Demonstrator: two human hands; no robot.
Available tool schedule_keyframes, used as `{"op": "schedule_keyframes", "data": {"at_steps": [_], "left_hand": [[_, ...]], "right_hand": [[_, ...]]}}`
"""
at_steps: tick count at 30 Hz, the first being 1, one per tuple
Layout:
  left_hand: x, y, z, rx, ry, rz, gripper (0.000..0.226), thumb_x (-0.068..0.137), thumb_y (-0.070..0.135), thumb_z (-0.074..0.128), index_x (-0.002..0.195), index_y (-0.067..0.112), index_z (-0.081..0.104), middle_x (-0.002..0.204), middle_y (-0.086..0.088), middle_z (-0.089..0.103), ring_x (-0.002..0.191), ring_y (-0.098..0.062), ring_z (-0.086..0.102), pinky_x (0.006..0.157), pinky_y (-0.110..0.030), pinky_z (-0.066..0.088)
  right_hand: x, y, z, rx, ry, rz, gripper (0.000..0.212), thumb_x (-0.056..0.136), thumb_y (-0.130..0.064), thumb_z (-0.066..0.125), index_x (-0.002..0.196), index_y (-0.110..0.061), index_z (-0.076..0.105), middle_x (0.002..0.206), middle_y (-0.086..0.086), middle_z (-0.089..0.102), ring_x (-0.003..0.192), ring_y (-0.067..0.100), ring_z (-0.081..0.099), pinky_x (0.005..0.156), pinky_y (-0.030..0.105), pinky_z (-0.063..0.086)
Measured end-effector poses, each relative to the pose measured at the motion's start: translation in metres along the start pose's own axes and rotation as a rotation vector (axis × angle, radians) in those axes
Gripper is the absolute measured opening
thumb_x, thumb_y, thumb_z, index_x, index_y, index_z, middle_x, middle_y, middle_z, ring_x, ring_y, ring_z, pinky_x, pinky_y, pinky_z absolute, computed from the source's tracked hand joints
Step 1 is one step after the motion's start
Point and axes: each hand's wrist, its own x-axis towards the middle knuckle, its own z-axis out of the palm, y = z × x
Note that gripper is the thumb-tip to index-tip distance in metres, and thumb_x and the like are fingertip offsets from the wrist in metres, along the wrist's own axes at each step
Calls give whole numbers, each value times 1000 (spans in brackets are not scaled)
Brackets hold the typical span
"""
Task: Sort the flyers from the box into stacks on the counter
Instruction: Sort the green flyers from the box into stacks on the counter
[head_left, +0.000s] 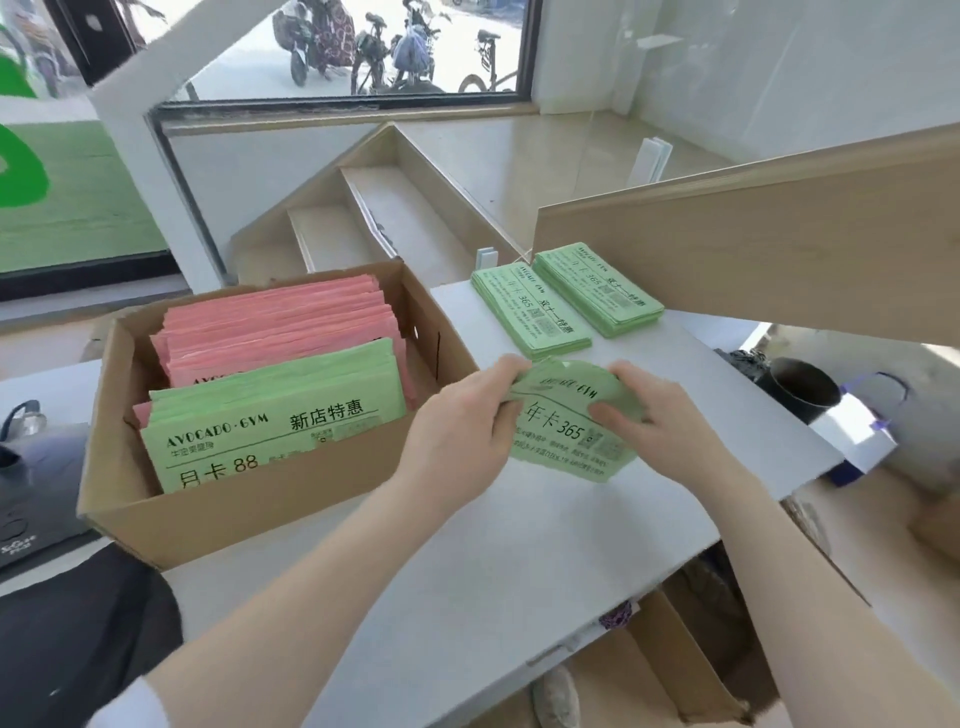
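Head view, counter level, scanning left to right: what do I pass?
Cardboard box holding pink flyers and green flyers → left hand → held green flyers → right hand → black cup. The two green stacks lie farther back, above the hands.

both bare forearms are extended forward; the left hand (457, 431) and right hand (660, 415) are held close together, fingers curled shut in a pinching grip.
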Motion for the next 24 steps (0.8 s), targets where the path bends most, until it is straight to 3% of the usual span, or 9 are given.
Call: {"op": "schedule_keyframes", "data": {"at_steps": [2, 5, 9, 11, 14, 16, 18, 21, 24], "left_hand": [[23, 7, 17, -91, 56, -108, 19, 86, 16, 59, 105, 19, 57, 86, 1, 67, 78, -23, 61, 69, -34, 50], [61, 12, 46, -453, 140, -389, 13, 83, 20, 66, 90, 23, 56, 85, 3, 69, 74, -10, 65, 66, -19, 50], [108, -7, 94, -776, 221, -662, 20, 93, 16, 53, 111, 22, 51, 102, -2, 69, 90, -17, 67, 79, -34, 55], [125, -20, 116, -762, 218, -712, 29, 96, 13, 46, 121, 27, 43, 101, 1, 68, 87, -14, 68, 71, -31, 57], [148, -36, 131, -606, 266, -738, 34, 96, 12, 42, 115, 40, 45, 92, 8, 67, 77, -7, 67, 60, -25, 54], [166, -50, 132, -478, 318, -760, 34, 94, 12, 41, 109, 41, 50, 86, 10, 65, 72, -5, 65, 57, -18, 51], [184, -64, 131, -364, 321, -787, 33, 93, 10, 40, 106, 36, 56, 83, 8, 63, 74, -12, 64, 61, -24, 52], [207, -90, 138, -249, 300, -833, 31, 90, 9, 40, 102, 27, 62, 87, -5, 66, 82, -27, 63, 69, -39, 52], [220, -117, 152, -145, 266, -878, 27, 89, 11, 41, 101, 19, 63, 90, -9, 65, 81, -26, 61, 66, -34, 48]], "right_hand": [[18, 14, -14, 121, -24, 109, 19, 90, -11, 57, 95, -30, 57, 93, -9, 68, 82, 7, 65, 69, 23, 49], [56, 38, -32, 369, -109, 234, 22, 90, -9, 55, 105, -26, 59, 95, -9, 71, 82, 8, 69, 72, 27, 54], [116, 66, -41, 658, -181, 413, 21, 91, -7, 54, 107, -17, 61, 98, 1, 73, 86, 21, 71, 76, 41, 57], [146, 77, -38, 685, -194, 459, 18, 91, -9, 54, 105, -18, 61, 96, 2, 73, 85, 21, 71, 76, 42, 57], [188, 90, -28, 544, -210, 439, 17, 90, -13, 57, 107, -17, 59, 96, -1, 72, 82, 16, 70, 71, 37, 58], [213, 95, -19, 394, -213, 378, 19, 88, -15, 59, 106, -16, 57, 101, -3, 69, 86, 14, 67, 75, 36, 56], [236, 98, -10, 233, -212, 303, 22, 86, -18, 61, 107, -15, 55, 103, -4, 64, 90, 14, 63, 78, 33, 53], [264, 105, 1, 1, -202, 232, 25, 87, -24, 60, 106, -11, 52, 100, -1, 58, 89, 18, 56, 71, 29, 44], [281, 115, 11, -134, -185, 196, 29, 87, -25, 58, 109, -7, 50, 107, 7, 57, 94, 23, 55, 72, 29, 41]]}}
